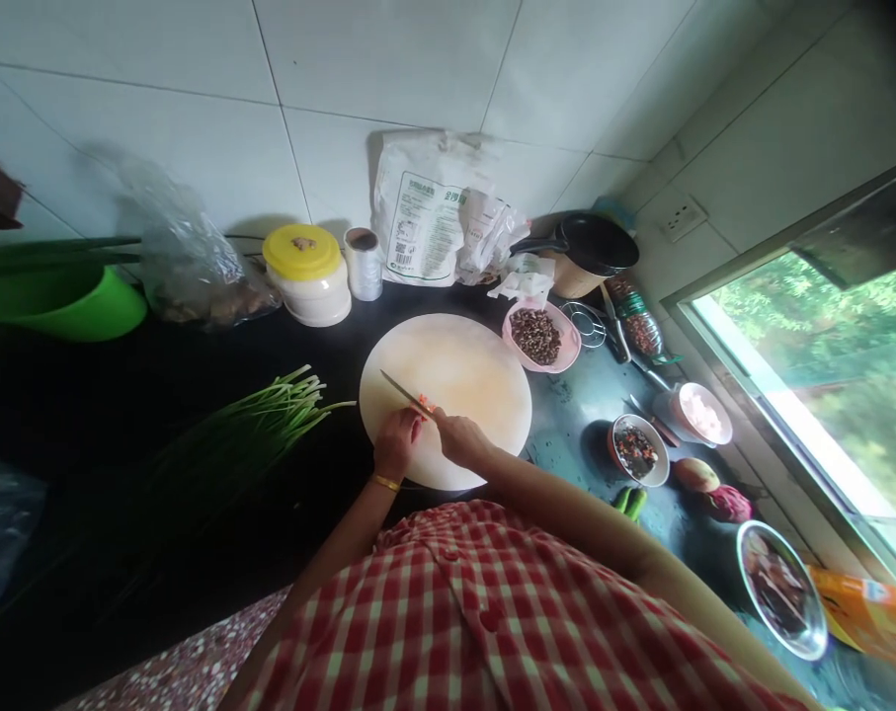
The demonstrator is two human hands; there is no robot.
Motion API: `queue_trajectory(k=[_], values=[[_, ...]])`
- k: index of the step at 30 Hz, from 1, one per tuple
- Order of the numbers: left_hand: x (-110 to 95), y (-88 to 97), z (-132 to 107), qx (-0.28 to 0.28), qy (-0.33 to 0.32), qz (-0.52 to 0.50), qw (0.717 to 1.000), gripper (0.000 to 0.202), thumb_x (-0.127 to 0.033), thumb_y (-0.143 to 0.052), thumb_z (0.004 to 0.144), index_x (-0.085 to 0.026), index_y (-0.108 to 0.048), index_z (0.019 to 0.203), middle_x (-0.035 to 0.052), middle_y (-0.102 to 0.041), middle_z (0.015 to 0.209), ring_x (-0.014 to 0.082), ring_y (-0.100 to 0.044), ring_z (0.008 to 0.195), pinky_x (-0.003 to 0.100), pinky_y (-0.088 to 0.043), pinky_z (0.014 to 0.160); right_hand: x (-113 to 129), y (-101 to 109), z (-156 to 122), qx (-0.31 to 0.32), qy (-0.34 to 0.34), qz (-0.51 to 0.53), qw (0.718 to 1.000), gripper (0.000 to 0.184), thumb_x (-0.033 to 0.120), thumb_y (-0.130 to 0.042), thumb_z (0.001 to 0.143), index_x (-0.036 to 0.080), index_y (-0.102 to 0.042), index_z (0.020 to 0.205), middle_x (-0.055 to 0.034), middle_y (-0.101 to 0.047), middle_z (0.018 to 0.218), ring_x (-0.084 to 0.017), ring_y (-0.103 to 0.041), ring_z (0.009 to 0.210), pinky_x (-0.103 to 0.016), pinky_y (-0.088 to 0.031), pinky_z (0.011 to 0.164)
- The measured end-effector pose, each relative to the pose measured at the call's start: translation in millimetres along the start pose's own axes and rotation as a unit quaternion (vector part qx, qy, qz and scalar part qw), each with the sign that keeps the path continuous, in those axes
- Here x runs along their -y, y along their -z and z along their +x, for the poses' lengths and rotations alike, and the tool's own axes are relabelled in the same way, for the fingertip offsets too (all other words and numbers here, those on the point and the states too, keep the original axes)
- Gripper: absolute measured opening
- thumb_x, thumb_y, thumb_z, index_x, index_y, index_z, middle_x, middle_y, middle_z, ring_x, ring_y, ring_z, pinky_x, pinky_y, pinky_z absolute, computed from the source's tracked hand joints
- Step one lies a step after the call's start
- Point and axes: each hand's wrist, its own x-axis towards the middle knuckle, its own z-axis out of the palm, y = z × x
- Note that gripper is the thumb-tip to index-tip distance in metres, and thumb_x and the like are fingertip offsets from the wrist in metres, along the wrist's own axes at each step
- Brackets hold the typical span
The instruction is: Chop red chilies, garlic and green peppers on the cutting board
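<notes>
Knife (403, 391) in the right hand (458, 437), whose fingers close round its handle, slants over the round board (484, 385), its thin dark blade pointing toward the left edge, beside orange-red bits (426, 402). The left hand (397, 442) bends over the near-left edge, fingers curled together; whether they pinch anything I cannot tell.

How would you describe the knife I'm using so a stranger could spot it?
Find the large, round, pale cutting board in the middle. Towards its near left side, the knife points away and leftward, beside small orange-red bits. It's the only tool on the board, gripped in the right hand.
</notes>
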Motion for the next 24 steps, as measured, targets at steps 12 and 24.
queue_trajectory(k=[12, 24], values=[[3, -1.7, -4, 0.006, -0.011, 0.006, 1.0, 0.021, -0.021, -0.041, 0.085, -0.018, -0.059, 0.096, 0.0088, -0.062, 0.087, 0.0216, -0.057, 0.085, 0.036, -0.047, 0.076, 10, -7, 13, -0.019, 0.002, 0.018, 1.0, 0.053, 0.01, -0.033, 0.083, 0.016, -0.02, 0.134, -0.0106, -0.064, 0.093, -0.02, -0.061, 0.086, -0.03, -0.045, 0.07], [4, 1.8, -5, -0.003, -0.017, 0.008, 1.0, 0.019, -0.02, -0.04, 0.086, -0.018, -0.058, 0.093, 0.0082, -0.061, 0.085, 0.0202, -0.055, 0.082, 0.035, -0.046, 0.074, 4, 2, -15, 0.01, -0.002, -0.006, 1.0, 0.038, 0.007, -0.037, 0.078, 0.014, -0.038, 0.115, -0.0109, -0.064, 0.088, -0.022, -0.062, 0.082, -0.028, -0.043, 0.065]])
